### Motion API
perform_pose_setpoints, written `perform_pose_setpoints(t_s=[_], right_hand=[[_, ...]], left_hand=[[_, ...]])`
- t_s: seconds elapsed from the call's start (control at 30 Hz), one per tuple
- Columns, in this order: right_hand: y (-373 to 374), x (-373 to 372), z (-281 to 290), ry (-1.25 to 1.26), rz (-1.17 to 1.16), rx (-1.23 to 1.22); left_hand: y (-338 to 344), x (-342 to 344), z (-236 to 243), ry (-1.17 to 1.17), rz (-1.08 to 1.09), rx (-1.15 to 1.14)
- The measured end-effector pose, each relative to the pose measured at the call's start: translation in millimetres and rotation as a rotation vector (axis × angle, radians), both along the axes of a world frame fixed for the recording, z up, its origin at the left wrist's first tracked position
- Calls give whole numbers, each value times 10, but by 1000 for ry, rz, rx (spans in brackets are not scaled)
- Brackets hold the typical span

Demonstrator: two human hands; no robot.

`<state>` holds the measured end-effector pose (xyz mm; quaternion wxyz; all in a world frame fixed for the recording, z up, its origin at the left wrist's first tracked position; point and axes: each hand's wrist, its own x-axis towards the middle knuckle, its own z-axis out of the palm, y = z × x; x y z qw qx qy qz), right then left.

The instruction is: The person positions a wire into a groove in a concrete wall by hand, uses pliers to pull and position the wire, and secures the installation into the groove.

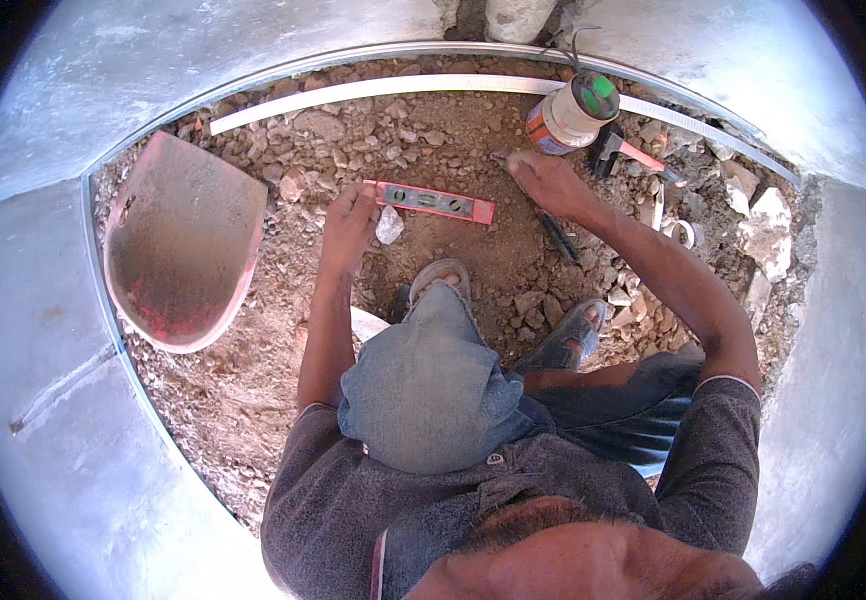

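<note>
Past your grey shirt [353, 510], your left hand [351, 214] grips the red level [431, 201] by one end over the soil [495, 262], so keep it steady; your right hand's [549, 184] grasp, near the tub [560, 120], is unclear.

Glare lower left (nearly white), straight edges bowed, corners black

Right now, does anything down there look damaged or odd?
The broad, scoop-like pan, left of the left hand gripping the red level, looks worn: brown dirt coats its middle, and a dark spot near its left edge may be a hole.
</note>
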<state>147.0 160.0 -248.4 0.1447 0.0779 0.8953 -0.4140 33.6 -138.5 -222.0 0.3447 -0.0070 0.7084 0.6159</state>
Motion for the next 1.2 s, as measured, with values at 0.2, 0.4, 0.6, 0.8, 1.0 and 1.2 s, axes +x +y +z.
perform_pose_setpoints(t_s=[0.2,0.4,0.6,0.8,1.0,1.2], right_hand=[[-252,-187,824,-284,-509,-1090],[249,-74,1155,-256,-328,-536],[669,228,1340,43,27,1],[765,324,1981,123,-516,-182],[1104,424,2842,756,-827,-711],[1107,423,3109,947,-991,-1529]], left_hand=[[262,25,-116,291,42,-174],[629,-9,-23,404,-94,-69],[626,-191,337,-35,-573,-43],[1071,-329,1119,-445,-451,591],[2074,-457,2314,-307,-584,797],[2922,-272,3295,-194,-670,1049]])
